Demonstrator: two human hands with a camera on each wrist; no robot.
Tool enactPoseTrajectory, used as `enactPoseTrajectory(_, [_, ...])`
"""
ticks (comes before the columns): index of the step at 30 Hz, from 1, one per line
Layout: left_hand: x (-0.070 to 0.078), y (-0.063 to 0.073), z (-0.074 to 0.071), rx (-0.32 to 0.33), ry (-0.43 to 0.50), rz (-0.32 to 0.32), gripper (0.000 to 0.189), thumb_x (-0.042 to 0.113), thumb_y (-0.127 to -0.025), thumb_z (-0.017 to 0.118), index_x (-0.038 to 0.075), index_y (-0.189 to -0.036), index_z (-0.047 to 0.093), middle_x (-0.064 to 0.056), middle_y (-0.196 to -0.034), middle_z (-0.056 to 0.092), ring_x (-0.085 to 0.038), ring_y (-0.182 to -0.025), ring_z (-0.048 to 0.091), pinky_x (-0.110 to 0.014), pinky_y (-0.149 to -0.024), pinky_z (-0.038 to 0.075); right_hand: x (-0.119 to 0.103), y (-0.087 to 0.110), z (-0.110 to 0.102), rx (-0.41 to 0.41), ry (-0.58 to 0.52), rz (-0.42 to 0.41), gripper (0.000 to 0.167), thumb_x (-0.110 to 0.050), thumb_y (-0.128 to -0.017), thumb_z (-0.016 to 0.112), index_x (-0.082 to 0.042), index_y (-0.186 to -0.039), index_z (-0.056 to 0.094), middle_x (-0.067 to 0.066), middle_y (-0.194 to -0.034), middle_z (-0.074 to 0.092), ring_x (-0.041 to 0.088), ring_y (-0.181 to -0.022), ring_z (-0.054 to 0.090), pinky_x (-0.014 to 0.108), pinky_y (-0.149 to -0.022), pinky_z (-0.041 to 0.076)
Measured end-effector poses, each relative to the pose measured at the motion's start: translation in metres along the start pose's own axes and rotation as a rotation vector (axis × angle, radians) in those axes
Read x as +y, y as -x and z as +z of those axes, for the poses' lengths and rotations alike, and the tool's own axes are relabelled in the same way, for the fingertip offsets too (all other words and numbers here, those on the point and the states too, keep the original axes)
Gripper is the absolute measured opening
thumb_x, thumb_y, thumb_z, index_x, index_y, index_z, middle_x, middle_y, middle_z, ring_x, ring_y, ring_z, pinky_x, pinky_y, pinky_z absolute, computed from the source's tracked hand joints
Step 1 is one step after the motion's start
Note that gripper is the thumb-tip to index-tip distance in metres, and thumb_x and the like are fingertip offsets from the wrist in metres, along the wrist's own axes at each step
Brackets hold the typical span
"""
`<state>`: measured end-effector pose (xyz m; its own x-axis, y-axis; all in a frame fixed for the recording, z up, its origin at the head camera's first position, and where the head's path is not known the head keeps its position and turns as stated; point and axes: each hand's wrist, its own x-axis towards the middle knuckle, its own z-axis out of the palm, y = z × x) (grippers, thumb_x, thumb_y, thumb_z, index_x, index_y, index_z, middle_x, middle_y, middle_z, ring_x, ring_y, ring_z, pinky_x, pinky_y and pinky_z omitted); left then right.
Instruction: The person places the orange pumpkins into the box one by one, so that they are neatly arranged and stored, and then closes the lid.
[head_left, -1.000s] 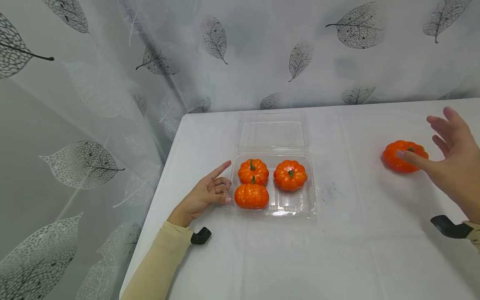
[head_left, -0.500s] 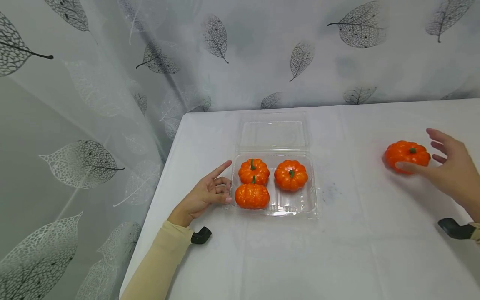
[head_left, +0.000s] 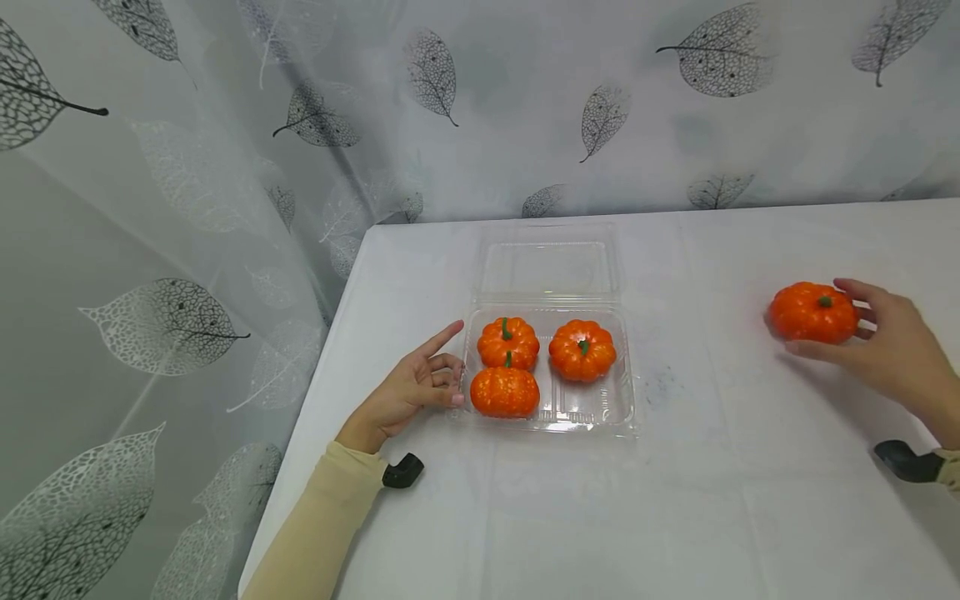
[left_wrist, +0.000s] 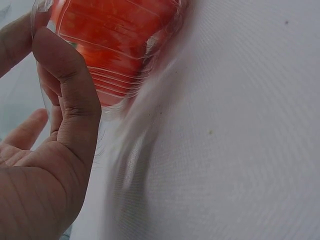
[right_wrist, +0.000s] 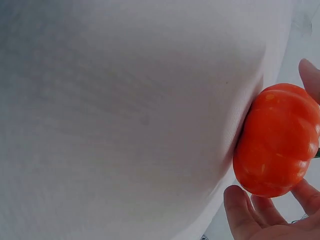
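Left hand [head_left: 412, 383] pinches the left edge of the clear clamshell container [head_left: 592, 406], presumably to keep the light plastic from sliding. The lid [head_left: 546, 268] lies folded back on the far side, leaving the contents accessible. Inside, a back-left pumpkin [head_left: 513, 338] and a front-left pumpkin [head_left: 505, 396] sit crowded together; a third pumpkin [head_left: 582, 358] stands apart at right, stem up.

Right hand [head_left: 896, 354] is set wide around the lone orange pumpkin [head_left: 806, 313], which rests on the white tablecloth [head_left: 675, 508], well right of the container. Thumb near side, fingers far side, apparently to span its girth; firm contact cannot be confirmed.
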<state>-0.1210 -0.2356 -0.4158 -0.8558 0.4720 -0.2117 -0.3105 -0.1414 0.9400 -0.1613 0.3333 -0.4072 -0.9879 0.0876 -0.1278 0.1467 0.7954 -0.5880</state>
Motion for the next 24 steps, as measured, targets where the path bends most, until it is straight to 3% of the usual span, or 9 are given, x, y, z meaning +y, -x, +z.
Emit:
enactPoseTrajectory(7, [0.000, 0.001, 0.000, 0.001, 0.005, 0.000, 0.102, -0.009, -0.081, 0.079, 0.021, -0.162, 0.025, -0.006, -0.102, 0.054, -0.015, -0.080, 0.058, -0.025, -0.075, 0.057, 0.002, -0.001, 0.004, 0.011, 0.006, 0.032, 0.099, -0.037, -0.094, 0.073, 0.007, -0.157, 0.011, 0.043, -0.152, 0.013, 0.065, -0.134, 0.020, 0.077, -0.095, 0.032])
enactPoseTrajectory(13, [-0.001, 0.001, 0.000, -0.004, 0.004, 0.001, 0.100, -0.012, -0.083, 0.076, 0.021, -0.162, 0.024, -0.006, -0.103, 0.054, -0.014, -0.080, 0.058, -0.025, -0.076, 0.057, 0.005, 0.000, 0.007, 0.011, -0.010, 0.010, 0.102, -0.044, -0.091, 0.075, 0.004, -0.158, 0.014, 0.042, -0.153, 0.012, 0.065, -0.133, 0.022, 0.077, -0.094, 0.032])
enactPoseTrajectory(20, [0.000, 0.001, 0.001, -0.004, 0.004, 0.003, 0.100, -0.013, -0.083, 0.074, 0.019, -0.163, 0.023, -0.006, -0.102, 0.054, -0.014, -0.079, 0.058, -0.025, -0.076, 0.057, -0.003, 0.002, 0.010, -0.093, -0.079, -0.065, 0.096, -0.033, -0.091, 0.077, 0.004, -0.157, 0.019, 0.041, -0.153, 0.016, 0.067, -0.128, 0.028, 0.076, -0.092, 0.034])
enactPoseTrajectory(24, [0.000, 0.001, 0.002, -0.002, 0.008, 0.001, 0.100, -0.014, -0.083, 0.074, 0.020, -0.163, 0.024, -0.006, -0.102, 0.054, -0.014, -0.079, 0.058, -0.025, -0.077, 0.057, -0.010, 0.003, 0.010, -0.181, -0.105, -0.068, 0.098, -0.039, -0.090, 0.078, 0.000, -0.159, 0.019, 0.040, -0.155, 0.016, 0.066, -0.125, 0.032, 0.076, -0.092, 0.035])
